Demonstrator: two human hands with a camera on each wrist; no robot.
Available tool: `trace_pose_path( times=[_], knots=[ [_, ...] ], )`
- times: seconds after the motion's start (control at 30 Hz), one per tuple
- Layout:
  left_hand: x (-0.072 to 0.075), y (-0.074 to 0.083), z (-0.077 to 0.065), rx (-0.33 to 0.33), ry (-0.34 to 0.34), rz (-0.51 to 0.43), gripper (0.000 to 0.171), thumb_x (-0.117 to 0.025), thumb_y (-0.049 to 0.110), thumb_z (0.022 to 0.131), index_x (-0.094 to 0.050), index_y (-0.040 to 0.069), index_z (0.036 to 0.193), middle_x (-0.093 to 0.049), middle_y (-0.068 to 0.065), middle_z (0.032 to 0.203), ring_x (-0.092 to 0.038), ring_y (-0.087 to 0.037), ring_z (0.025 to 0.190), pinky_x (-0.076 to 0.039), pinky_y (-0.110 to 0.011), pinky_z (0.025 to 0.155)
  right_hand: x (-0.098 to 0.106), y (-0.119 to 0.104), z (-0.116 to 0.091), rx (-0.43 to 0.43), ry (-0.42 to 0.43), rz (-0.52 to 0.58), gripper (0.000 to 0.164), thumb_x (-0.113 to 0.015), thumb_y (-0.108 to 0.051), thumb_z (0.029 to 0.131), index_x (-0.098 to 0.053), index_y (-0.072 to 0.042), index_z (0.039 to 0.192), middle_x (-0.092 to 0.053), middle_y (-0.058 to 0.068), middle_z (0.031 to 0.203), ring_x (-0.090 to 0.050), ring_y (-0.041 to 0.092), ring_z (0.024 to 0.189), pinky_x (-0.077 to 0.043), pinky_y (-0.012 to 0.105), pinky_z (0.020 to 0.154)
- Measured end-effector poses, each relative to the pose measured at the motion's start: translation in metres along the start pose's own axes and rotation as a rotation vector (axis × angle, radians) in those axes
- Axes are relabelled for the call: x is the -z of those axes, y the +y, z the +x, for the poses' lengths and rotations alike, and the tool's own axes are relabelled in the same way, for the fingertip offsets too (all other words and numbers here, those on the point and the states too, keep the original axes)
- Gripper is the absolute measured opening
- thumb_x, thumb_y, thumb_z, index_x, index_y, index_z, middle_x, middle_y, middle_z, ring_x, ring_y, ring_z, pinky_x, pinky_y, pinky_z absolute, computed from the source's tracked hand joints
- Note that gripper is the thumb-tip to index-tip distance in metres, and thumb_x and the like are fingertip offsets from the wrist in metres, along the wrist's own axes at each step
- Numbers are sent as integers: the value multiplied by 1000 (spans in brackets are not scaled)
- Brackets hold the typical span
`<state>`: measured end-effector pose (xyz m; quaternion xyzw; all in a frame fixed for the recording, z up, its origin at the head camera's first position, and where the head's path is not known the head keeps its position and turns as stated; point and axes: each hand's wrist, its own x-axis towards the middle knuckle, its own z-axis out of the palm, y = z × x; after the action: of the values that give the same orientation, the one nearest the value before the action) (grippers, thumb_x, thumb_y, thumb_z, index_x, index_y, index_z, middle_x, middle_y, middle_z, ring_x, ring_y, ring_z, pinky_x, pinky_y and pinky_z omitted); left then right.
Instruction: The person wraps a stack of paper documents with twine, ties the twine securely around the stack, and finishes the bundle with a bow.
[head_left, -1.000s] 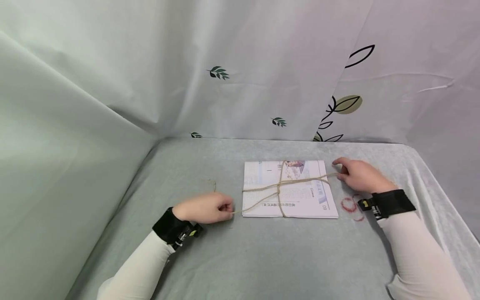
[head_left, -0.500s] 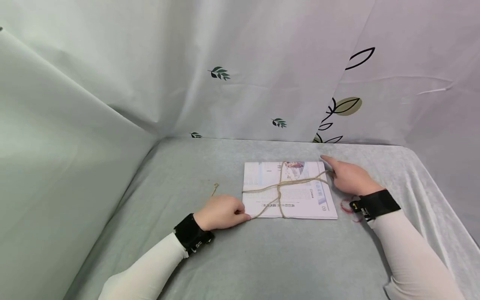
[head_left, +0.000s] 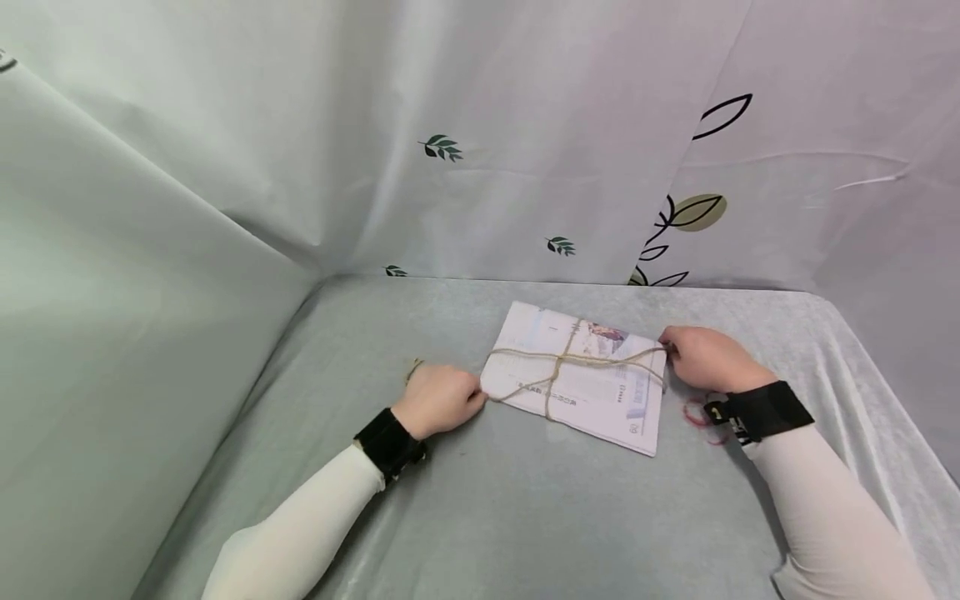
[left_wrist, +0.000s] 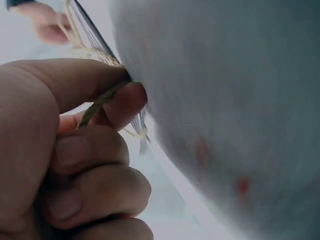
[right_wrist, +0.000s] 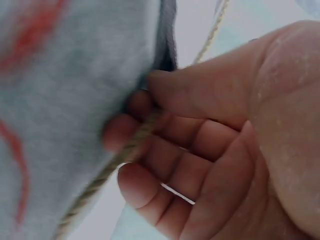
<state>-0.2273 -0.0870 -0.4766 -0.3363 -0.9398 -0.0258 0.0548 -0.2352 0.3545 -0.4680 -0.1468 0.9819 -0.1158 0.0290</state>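
The left hand (head_left: 442, 398) and the right hand (head_left: 708, 357) each pinch the twine (head_left: 558, 358) between thumb and fingers, the other left fingers curled inward; whether either also grips paper, I cannot tell. The bundle of printed paper (head_left: 600, 387) lies between them, the left hand at its near left corner, the right at its far right corner; it sits askew, its right end nearer the person, and whether it rests fully flat cannot be told. The twine crosses on top of it and runs out to both hands; a loose end shows just beyond the left hand. Below is the grey cloth (head_left: 465, 525), with red marks (head_left: 697, 412) near the right wristband (head_left: 772, 412); behind hangs a pale curtain (head_left: 495, 200) with leaf prints.
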Motion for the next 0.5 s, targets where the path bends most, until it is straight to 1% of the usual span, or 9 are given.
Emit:
trace_pose_path(
  times=[0.1, 0.17, 0.23, 0.27, 0.33, 0.43, 0.5],
  knots=[
    [3, -10, 16, 73, -70, -2, 53, -70, 32, 110, -43, 23, 65, -42, 7, 61, -42, -12, 54, -33, -34, 47, 6, -4, -6, 12, -11, -19, 22, -59, 1, 99, -74, 4, 115, -78, 20, 105, -74, 37, 93, -58, 60, 87],
    [6, -18, 27, 108, -111, -13, 51, -69, 35, 110, -46, 22, 67, -47, 6, 63, -47, -14, 57, -38, -37, 50, 10, -7, -10, 19, -24, -24, 19, -60, 2, 97, -74, 2, 109, -77, 16, 100, -72, 32, 87, -58, 58, 83],
    [7, -27, 37, 134, -135, -41, 48, -68, 37, 111, -51, 20, 70, -51, 4, 65, -52, -16, 59, -42, -39, 54, 13, -11, -15, 24, -45, -28, 16, -61, 3, 95, -74, -3, 104, -75, 11, 95, -68, 27, 82, -57, 55, 79],
    [6, -32, 42, 143, -140, -69, 46, -68, 38, 111, -54, 18, 71, -53, 2, 67, -53, -16, 61, -43, -39, 56, 14, -13, -17, 20, -60, -25, 16, -61, 4, 94, -73, -5, 101, -74, 9, 92, -64, 26, 80, -56, 54, 77],
    [5, -42, 51, 166, -129, -149, 38, -70, 37, 110, -62, 17, 78, -59, 2, 73, -56, -16, 65, -46, -39, 61, 16, -19, -19, 14, -90, -23, 16, -61, 5, 91, -71, -8, 96, -69, 6, 88, -59, 24, 77, -54, 51, 75],
    [0, -55, 61, 197, -90, -267, 27, -75, 35, 107, -71, 15, 89, -66, 2, 81, -59, -16, 71, -48, -37, 67, 18, -28, -21, 22, -136, -24, 16, -62, 5, 90, -68, -10, 92, -65, 3, 85, -55, 23, 76, -53, 49, 74],
    [-2, -61, 66, 216, -65, -313, 22, -76, 34, 105, -73, 16, 94, -69, 3, 86, -60, -15, 74, -49, -37, 70, 18, -33, -22, 25, -163, -27, 15, -62, 4, 91, -67, -10, 91, -64, 3, 83, -55, 22, 75, -53, 48, 74]
  ],
)
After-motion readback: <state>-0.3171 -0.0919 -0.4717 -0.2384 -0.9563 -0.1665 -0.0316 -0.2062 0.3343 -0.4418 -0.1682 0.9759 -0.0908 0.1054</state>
